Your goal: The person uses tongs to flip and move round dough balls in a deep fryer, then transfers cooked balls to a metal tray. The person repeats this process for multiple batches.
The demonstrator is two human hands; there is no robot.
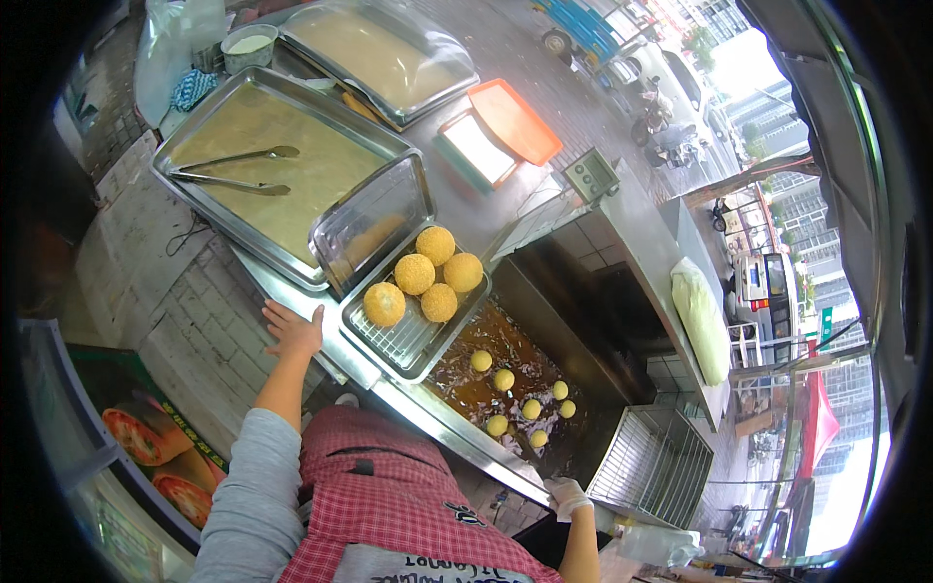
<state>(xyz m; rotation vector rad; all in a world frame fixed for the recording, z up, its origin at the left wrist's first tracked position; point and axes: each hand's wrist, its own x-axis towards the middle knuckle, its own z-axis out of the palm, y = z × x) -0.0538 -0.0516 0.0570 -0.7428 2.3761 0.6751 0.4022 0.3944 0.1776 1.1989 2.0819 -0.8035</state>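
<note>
My left hand [295,328] is bare, fingers spread, beside the front edge of the steel counter [415,412], holding nothing. In a clear plastic glove, my right hand [568,499] is at the counter's edge near the fryer's right end; its fingers are partly hidden. Several golden sesame balls [415,274] sit on a wire rack in a metal tray [401,364]. Right of that tray, several smaller pale dough balls [503,380] float in the dark oil [474,331] of the fryer.
Metal tongs [240,188] lie on a large covered tray [321,138]; a transparent lid [375,226] leans beside it. An orange container [517,120] stands behind. Beyond the fryer are a wire basket [649,466] and a raised ledge with a green-white bag [700,321].
</note>
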